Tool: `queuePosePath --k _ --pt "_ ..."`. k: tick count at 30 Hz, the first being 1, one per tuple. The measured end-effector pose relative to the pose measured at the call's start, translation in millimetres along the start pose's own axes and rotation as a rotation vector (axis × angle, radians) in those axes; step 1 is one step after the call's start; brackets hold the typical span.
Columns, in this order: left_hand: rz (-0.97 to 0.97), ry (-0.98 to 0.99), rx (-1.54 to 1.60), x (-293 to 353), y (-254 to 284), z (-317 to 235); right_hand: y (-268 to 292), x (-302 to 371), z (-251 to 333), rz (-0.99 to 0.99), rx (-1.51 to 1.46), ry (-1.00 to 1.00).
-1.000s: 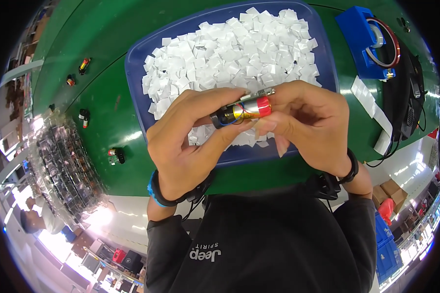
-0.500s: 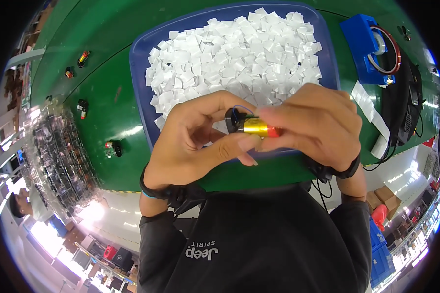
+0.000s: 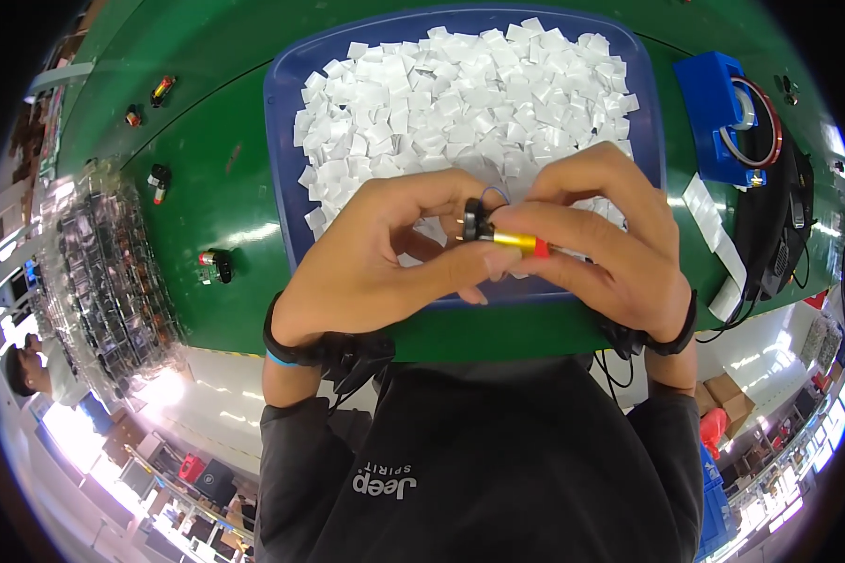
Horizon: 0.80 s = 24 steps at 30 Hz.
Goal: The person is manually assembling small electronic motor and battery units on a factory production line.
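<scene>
Above the near side of a blue bin [image 3: 280, 178], a person's 2 hands are holding a yellow-and-red cell [image 3: 514, 240] with a black cap [image 3: 471, 221]. The left hand [image 3: 361, 267] is curving around the cap, its thumb pressing the cell from below; the right hand [image 3: 620, 249] is pinching the cell near its red end. A thin blue wire [image 3: 498, 191] is looping above. White squares [image 3: 460, 103] are filling the bin. On the green table [image 3: 253, 272], 4 small parts [image 3: 222, 266] are lying at left, and a blue dispenser [image 3: 706, 113] is standing at right.
</scene>
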<state>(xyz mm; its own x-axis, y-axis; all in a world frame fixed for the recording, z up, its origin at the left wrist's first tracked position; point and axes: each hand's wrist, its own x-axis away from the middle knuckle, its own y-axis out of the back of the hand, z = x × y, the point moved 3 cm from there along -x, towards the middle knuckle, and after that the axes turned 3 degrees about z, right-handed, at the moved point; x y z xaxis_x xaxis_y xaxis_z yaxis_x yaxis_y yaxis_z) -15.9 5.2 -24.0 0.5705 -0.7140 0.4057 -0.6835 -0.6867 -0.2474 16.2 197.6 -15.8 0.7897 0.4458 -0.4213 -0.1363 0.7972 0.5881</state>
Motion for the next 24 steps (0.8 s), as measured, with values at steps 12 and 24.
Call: queuePosePath --k 12,24 --pt "0.047 0.009 -0.023 -2 1 7 -6 4 -2 0.032 -0.154 -0.149" --pt "0.031 -0.031 0.129 -11 -4 0 3 7 -1 0.034 -0.144 -0.190"
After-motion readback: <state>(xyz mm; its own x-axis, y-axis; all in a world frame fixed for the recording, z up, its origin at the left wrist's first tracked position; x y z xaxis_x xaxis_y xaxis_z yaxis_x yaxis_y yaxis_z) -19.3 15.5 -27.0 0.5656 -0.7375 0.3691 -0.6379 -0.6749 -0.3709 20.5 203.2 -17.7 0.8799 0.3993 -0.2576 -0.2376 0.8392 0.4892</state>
